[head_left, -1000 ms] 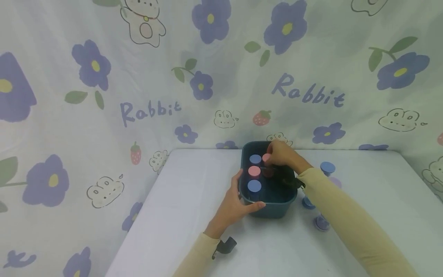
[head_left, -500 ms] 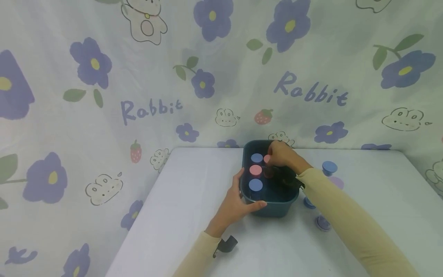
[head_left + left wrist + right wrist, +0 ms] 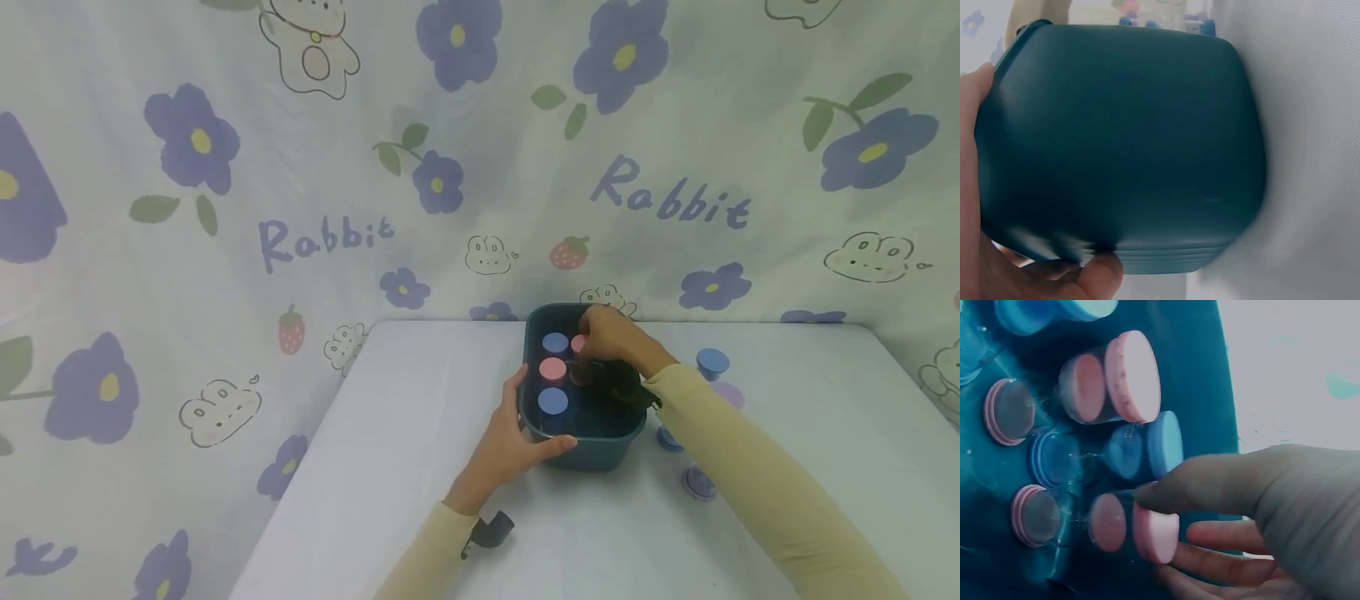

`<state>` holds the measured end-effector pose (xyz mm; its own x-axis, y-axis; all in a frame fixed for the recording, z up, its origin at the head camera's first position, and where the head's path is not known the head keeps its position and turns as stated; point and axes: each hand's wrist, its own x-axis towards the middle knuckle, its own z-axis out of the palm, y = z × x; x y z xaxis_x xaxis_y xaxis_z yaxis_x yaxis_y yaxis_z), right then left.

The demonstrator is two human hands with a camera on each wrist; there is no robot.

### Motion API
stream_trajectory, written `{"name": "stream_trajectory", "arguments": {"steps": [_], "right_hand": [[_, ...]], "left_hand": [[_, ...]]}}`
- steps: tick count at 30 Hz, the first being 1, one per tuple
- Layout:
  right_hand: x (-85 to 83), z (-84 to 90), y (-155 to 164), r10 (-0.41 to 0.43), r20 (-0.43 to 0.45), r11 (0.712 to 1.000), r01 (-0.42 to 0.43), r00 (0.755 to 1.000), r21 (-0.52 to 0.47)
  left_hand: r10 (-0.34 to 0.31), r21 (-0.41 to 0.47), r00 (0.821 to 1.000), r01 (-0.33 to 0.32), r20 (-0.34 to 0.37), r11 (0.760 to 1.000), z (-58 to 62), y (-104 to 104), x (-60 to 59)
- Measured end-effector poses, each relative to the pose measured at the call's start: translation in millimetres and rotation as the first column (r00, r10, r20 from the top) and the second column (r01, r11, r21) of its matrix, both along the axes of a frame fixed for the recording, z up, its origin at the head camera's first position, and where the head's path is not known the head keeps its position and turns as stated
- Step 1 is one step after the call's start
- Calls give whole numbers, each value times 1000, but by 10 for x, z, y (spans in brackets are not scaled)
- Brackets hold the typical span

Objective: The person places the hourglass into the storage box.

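Your right hand [image 3: 611, 333] reaches into far corner of teal bin [image 3: 592, 446], fingertips pinching pink-capped jar [image 3: 1138, 531] standing upright, cap up, directly beneath. Your left hand [image 3: 510, 437] grips bin's near-left corner on surface [image 3: 420, 433]; right hand nearer jar.

Left hand [image 3: 997, 275] grips dark teal bin [image 3: 1122, 144] wall; white tabletop [image 3: 1310, 150] beside.
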<state>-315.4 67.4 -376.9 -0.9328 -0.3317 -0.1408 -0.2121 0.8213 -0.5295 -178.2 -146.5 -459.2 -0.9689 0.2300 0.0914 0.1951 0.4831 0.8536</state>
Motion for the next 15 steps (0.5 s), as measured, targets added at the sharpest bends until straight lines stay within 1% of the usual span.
{"name": "stream_trajectory", "arguments": {"steps": [4, 9, 12, 15], "right_hand": [[57, 77, 78, -3, -7, 997, 2, 1000, -74], [156, 322, 223, -15, -73, 983, 1, 997, -183], [249, 462, 337, -28, -106, 969, 1, 994, -246], [369, 557, 469, -44, -136, 956, 2, 990, -294]], "left_hand": [[13, -12, 1000, -12, 9, 1000, 2, 2, 18], [27, -25, 1000, -27, 10, 999, 12, 6, 12], [14, -13, 1000, -14, 3, 1000, 8, 2, -2], [6, -6, 1000, -6, 3, 1000, -1, 3, -12]]}}
